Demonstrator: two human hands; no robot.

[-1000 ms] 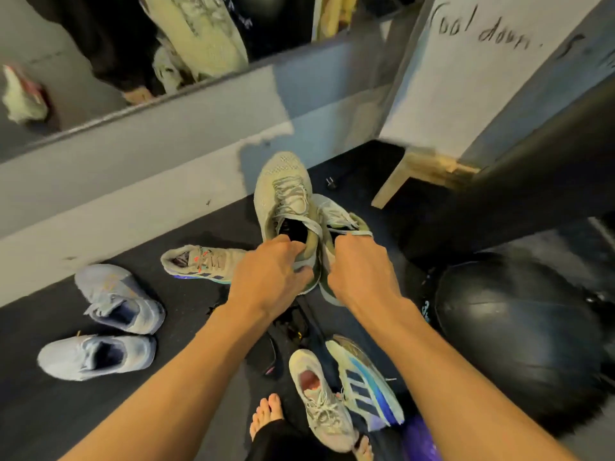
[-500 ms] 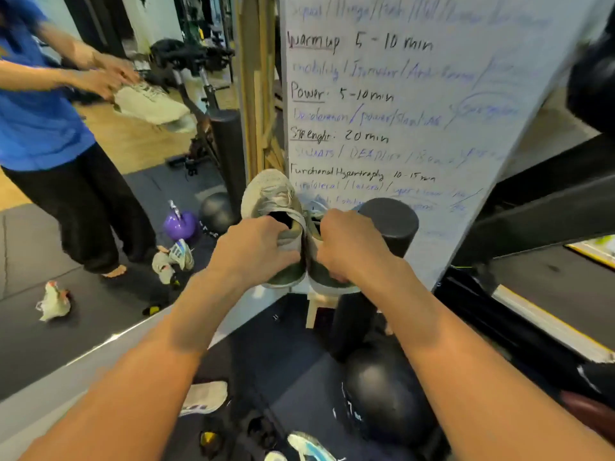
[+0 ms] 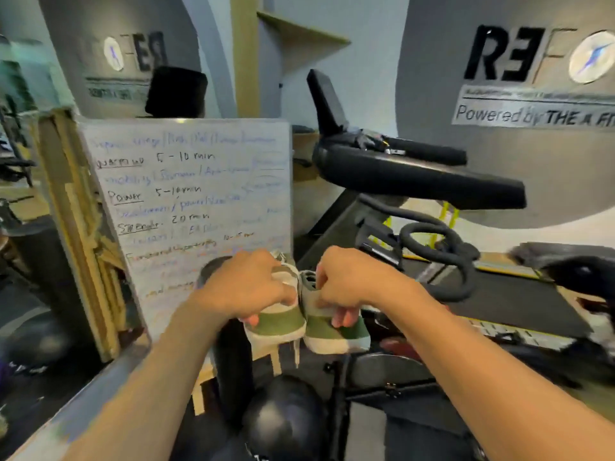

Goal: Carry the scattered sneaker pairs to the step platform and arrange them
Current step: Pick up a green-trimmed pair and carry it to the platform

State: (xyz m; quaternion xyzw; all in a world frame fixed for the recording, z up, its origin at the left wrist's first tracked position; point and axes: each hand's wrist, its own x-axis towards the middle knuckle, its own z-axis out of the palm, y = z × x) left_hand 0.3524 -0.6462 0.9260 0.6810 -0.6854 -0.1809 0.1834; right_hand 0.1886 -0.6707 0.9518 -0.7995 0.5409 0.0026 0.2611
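Now we hold two sneakers aloft, one per hand: our left hand point(image 3: 248, 287) grips the left sneaker point(image 3: 279, 322) by its collar, and our right hand point(image 3: 349, 284) clasps the right sneaker point(image 3: 336, 334) likewise. Two olive-green heel patches over thick white soles hang just below our curled fingertips point(image 3: 342, 319), side by side. Beyond our knuckles stands one flat, scribbled whiteboard point(image 3: 199, 194).

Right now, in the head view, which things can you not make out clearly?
1. Head view: the fronts of the left sneaker and right sneaker are hidden by the left hand and right hand; only the heels show.
2. Head view: the step platform cannot be identified anywhere.
3. Head view: the whiteboard has faint coloured lines too blurred to read.
4. Head view: the wall lettering is cut off by the right edge.
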